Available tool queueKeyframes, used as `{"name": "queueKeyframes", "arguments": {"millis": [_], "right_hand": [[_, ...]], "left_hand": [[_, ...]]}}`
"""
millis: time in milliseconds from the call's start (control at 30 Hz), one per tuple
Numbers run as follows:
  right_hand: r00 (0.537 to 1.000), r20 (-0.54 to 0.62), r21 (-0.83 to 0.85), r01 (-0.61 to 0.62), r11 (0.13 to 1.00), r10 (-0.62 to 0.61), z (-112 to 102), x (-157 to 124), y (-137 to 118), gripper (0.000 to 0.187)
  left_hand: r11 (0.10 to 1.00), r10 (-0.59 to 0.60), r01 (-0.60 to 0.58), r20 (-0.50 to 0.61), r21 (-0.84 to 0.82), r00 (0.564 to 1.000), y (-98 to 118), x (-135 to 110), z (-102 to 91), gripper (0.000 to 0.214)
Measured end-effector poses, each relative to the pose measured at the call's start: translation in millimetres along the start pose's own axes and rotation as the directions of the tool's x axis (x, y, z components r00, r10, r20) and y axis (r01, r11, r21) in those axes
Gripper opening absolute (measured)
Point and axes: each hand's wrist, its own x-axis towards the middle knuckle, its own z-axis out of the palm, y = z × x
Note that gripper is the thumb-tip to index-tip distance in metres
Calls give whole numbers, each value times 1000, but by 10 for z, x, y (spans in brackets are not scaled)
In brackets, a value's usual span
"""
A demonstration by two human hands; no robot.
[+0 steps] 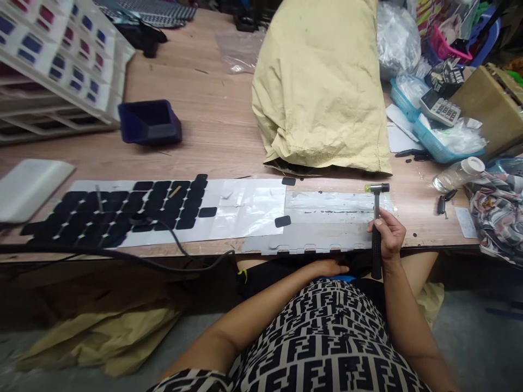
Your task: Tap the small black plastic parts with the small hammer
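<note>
Hammer (376,253): in right hand (391,234), over near edge of desk (204,109), toward right end; handle toward the body, head away, yellow-green tip facing left. Contact of head with surface below: cannot tell.
Right fingers: clamped on upper handle.
Left hand (327,268): low in front of the body, just off near edge. Fingers seemingly together; cannot tell if gripping anything.
Grey sheet (310,239): along near edge, just left of hammer, notched side toward the body.
Clear strip (327,201): just beyond grey sheet, right end by hammer head.
White paper (249,223): left of strip, along near edge.
Black pieces (163,207): packed in rows on left part of paper; a few strays rightward.
Cable (163,265): slack along near edge, left half.
Purple bin (174,117): well back from near edge, toward left end.
Khaki cloth (322,81): bulky, beyond clear strip, toward far edge.
Bottle (455,174): toward right end, near patterned cloth (498,223).
</note>
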Motion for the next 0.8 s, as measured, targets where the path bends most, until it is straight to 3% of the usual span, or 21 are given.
{"name": "queueKeyframes", "arguments": {"millis": [100, 200, 267, 300, 367, 400, 433, 467, 533, 600, 700, 800], "right_hand": [[999, -41, 1, 15, 1000, -15, 9, -16, 3, 40], [989, -142, 24, 51, 998, -47, 25, -34, 4, 42], [975, -214, 46, 67, 997, -56, 37, -38, 4, 43], [969, -241, 60, 73, 996, -56, 43, -37, 5, 43], [962, -268, 90, 83, 992, -57, 52, -31, 10, 41], [961, -269, 103, 89, 991, -58, 54, -28, 15, 40], [962, -266, 113, 93, 989, -60, 55, -25, 20, 40], [964, -259, 118, 95, 988, -62, 54, -24, 26, 39], [968, -242, 109, 93, 990, -64, 50, -27, 36, 39], [972, -226, 83, 79, 993, -58, 47, -35, 42, 40], [976, -214, 54, 56, 997, -43, 51, -46, 41, 42], [977, -210, 68, 53, 996, -38, 60, -49, 33, 42]], "left_hand": [[987, 126, -135, 111, 82, 986, 225, -239, -74, 31], [925, 374, -380, 181, -1, 910, 589, -472, -326, 38], [900, 435, -427, 146, -86, 888, 816, -485, -586, 36], [900, 433, -427, 65, -91, 899, 905, -427, -729, 34], [927, 365, -376, -244, 2, 898, 1028, -186, -1005, 29], [949, 307, -305, -445, 79, 841, 1065, -18, -1127, 27], [965, 261, -223, -602, 138, 754, 1090, 168, -1233, 26], [974, 224, -135, -702, 181, 676, 1109, 359, -1318, 25], [967, 210, -3, -797, 253, 566, 1138, 718, -1427, 26], [952, 219, 76, -831, 298, 511, 1167, 996, -1463, 24], [937, 212, 145, -849, 317, 484, 1211, 1214, -1443, 21], [924, 199, 186, -835, 334, 513, 1228, 1173, -1428, 22]]}}
